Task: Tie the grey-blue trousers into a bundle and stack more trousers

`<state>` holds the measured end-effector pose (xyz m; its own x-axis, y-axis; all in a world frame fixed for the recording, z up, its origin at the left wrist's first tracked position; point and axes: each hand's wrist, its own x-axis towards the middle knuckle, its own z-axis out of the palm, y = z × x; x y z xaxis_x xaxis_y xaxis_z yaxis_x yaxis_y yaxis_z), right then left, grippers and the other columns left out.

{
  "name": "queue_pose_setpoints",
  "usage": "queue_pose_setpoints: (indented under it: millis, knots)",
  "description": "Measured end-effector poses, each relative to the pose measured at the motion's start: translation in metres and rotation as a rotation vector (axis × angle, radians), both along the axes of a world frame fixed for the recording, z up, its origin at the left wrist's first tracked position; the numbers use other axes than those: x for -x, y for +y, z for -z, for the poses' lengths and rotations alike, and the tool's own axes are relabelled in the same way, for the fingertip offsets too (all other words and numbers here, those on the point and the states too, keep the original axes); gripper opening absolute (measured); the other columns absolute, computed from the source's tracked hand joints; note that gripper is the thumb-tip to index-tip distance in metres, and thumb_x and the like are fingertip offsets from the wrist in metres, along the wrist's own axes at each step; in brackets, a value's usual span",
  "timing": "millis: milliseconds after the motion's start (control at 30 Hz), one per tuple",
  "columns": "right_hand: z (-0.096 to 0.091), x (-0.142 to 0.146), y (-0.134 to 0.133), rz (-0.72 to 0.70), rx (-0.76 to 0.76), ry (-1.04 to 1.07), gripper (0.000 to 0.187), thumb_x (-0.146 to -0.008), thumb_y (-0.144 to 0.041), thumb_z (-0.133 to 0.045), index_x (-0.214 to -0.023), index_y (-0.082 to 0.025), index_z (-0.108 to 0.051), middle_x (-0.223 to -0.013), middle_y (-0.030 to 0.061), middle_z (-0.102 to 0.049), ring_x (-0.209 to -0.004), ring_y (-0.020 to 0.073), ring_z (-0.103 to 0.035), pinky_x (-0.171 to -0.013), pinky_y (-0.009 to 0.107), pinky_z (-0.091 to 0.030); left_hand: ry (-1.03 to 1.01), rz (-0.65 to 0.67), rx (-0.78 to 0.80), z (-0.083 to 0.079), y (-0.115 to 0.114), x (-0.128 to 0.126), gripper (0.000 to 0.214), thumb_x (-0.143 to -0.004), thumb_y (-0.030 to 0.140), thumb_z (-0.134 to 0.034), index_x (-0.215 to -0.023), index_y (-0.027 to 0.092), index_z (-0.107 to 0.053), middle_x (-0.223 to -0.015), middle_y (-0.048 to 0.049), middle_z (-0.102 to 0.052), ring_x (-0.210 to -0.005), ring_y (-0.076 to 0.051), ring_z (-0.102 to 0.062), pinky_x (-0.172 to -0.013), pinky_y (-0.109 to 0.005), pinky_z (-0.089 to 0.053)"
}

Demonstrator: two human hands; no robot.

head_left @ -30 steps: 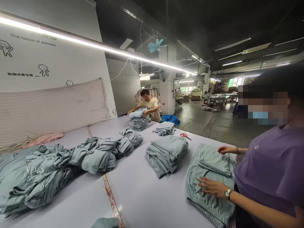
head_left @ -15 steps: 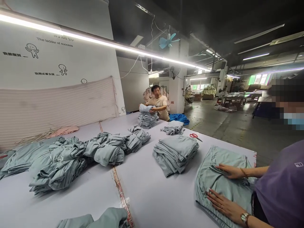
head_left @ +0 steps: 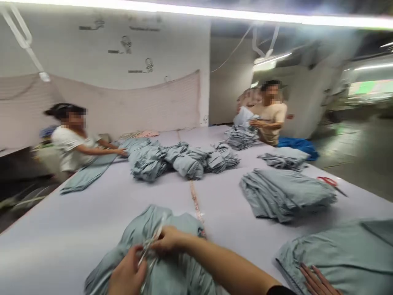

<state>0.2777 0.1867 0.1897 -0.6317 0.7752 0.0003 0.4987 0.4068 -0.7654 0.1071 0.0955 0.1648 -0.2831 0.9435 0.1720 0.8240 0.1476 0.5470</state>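
Note:
A crumpled grey-green garment point(head_left: 172, 278) lies on the pale table point(head_left: 92, 221) right in front of me. My right hand point(head_left: 167, 241) is closed in a pinch on a thin pale cord point(head_left: 150, 246) at the garment's top. Just below it, my left hand point(head_left: 127, 274) curls its fingers round the same cord. Both hands are blurred by motion.
A co-worker's fingers point(head_left: 316, 278) rest on a flat garment point(head_left: 344, 250) at the lower right. A folded stack point(head_left: 285, 194), red scissors point(head_left: 330, 181) and a long heap of garments point(head_left: 184, 159) lie beyond. One person point(head_left: 72, 141) works at the left, another point(head_left: 272, 116) at the far end.
The view has swung left and down. My hands and the garment in front of me have come into sight, and the co-worker in purple has slid out except for fingers.

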Motion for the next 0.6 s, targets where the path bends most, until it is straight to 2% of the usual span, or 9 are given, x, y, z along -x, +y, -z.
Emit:
queue_pose_setpoints:
  millis: [33, 100, 200, 300, 400, 467, 533, 600]
  knots:
    - [0.005, 0.016, 0.000, 0.026, 0.012, -0.027, 0.005, -0.076, -0.022, -0.066, -0.075, -0.020, -0.069, -0.066, -0.0024, -0.067, -0.062, 0.0144, -0.062, -0.051, 0.022, -0.042, -0.026, 0.004, -0.036, -0.001, -0.003, -0.002, 0.025, -0.075, 0.029, -0.042, -0.095, 0.024, -0.057, -0.064, 0.0017, -0.064, -0.063, -0.022, -0.062, -0.065, -0.034, -0.045]
    - [0.014, 0.029, -0.003, 0.069, 0.000, -0.048, 0.013, -0.076, -0.015, -0.060, -0.084, -0.019, -0.069, -0.077, 0.0032, -0.070, -0.072, 0.0180, -0.063, -0.059, 0.026, -0.043, -0.128, -0.010, -0.042, -0.005, -0.009, -0.007, 0.020, -0.074, 0.027, -0.044, -0.089, 0.022, -0.056, -0.057, 0.0040, -0.054, -0.058, -0.019, -0.056, -0.062, -0.031, -0.040]
    - [0.025, 0.027, -0.007, 0.039, -0.097, -0.040, 0.017, -0.075, -0.014, -0.058, -0.085, -0.022, -0.068, -0.089, 0.0066, -0.069, -0.081, 0.0214, -0.062, -0.067, 0.030, -0.044, -0.392, -0.004, -0.052, -0.007, -0.017, -0.008, 0.022, -0.076, 0.033, -0.049, -0.094, 0.021, -0.054, -0.053, 0.0092, -0.038, -0.053, -0.014, -0.045, -0.057, -0.026, -0.034]
    - [0.031, 0.029, -0.013, -0.009, -0.230, -0.091, 0.009, -0.076, -0.019, -0.060, -0.077, -0.023, -0.067, -0.088, 0.0070, -0.068, -0.077, 0.0203, -0.060, -0.064, 0.029, -0.042, -0.560, 0.010, -0.102, -0.001, -0.024, -0.008, 0.028, -0.078, 0.036, -0.052, -0.100, 0.020, -0.051, -0.054, 0.0106, -0.033, -0.054, -0.013, -0.041, -0.058, -0.025, -0.034]
    - [0.033, 0.038, -0.021, 0.021, -0.337, -0.142, 0.011, -0.082, -0.024, -0.056, -0.081, -0.020, -0.066, -0.089, 0.0079, -0.066, -0.074, 0.0184, -0.059, -0.061, 0.028, -0.039, -0.592, 0.019, -0.128, 0.003, -0.027, -0.009, 0.027, -0.079, 0.036, -0.052, -0.099, 0.020, -0.049, -0.055, 0.0103, -0.036, -0.056, -0.013, -0.042, -0.061, -0.025, -0.035]
    - [0.033, 0.043, -0.024, 0.074, -0.357, -0.153, 0.014, -0.086, -0.026, -0.053, -0.086, -0.018, -0.064, -0.089, 0.0084, -0.066, -0.077, 0.0186, -0.058, -0.063, 0.029, -0.039, -0.579, 0.030, -0.127, 0.004, -0.027, -0.010, 0.025, -0.079, 0.037, -0.052, -0.098, 0.020, -0.048, -0.055, 0.0101, -0.038, -0.056, -0.013, -0.042, -0.061, -0.026, -0.035]
    - [0.032, 0.045, -0.025, 0.110, -0.362, -0.177, 0.019, -0.088, -0.029, -0.051, -0.094, -0.015, -0.062, -0.087, 0.0090, -0.066, -0.076, 0.0195, -0.058, -0.063, 0.029, -0.038, -0.530, 0.027, -0.128, 0.003, -0.028, -0.013, 0.023, -0.080, 0.036, -0.051, -0.096, 0.021, -0.048, -0.056, 0.0100, -0.038, -0.055, -0.013, -0.042, -0.061, -0.027, -0.035]
    - [0.029, 0.046, -0.024, 0.114, -0.436, -0.215, 0.023, -0.090, -0.030, -0.047, -0.101, -0.014, -0.060, -0.088, 0.0105, -0.065, -0.077, 0.0212, -0.058, -0.063, 0.031, -0.038, -0.461, 0.013, -0.140, 0.002, -0.028, -0.016, 0.021, -0.080, 0.036, -0.051, -0.095, 0.022, -0.048, -0.056, 0.0099, -0.039, -0.056, -0.014, -0.043, -0.062, -0.027, -0.036]
